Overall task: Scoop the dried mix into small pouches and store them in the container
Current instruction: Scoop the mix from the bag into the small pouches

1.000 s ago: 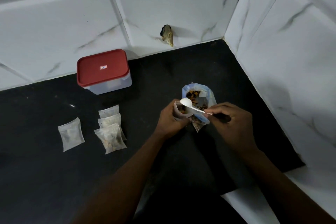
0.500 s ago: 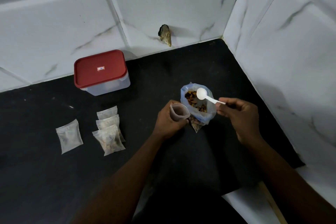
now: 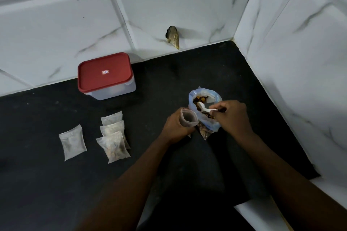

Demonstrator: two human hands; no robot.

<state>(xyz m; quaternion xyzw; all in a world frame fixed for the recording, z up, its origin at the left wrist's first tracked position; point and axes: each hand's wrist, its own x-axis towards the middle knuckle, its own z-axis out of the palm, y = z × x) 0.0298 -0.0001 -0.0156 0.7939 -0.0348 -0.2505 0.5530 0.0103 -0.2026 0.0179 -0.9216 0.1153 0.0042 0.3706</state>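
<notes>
Your left hand (image 3: 175, 127) grips the open pouch (image 3: 188, 118); your right hand (image 3: 231, 118) pinches the spoon (image 3: 203, 108) inside the mix bag (image 3: 216, 127). That bag looks unsteadied: hard digging could tip it and spill

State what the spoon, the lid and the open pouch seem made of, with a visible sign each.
Spoon: probably plastic, smooth white, thin handle.
Lid: likely plastic, matte red, moulded raised rim.
Pouch: thin translucent film, probably plastic; its mouth bends softly.
</notes>
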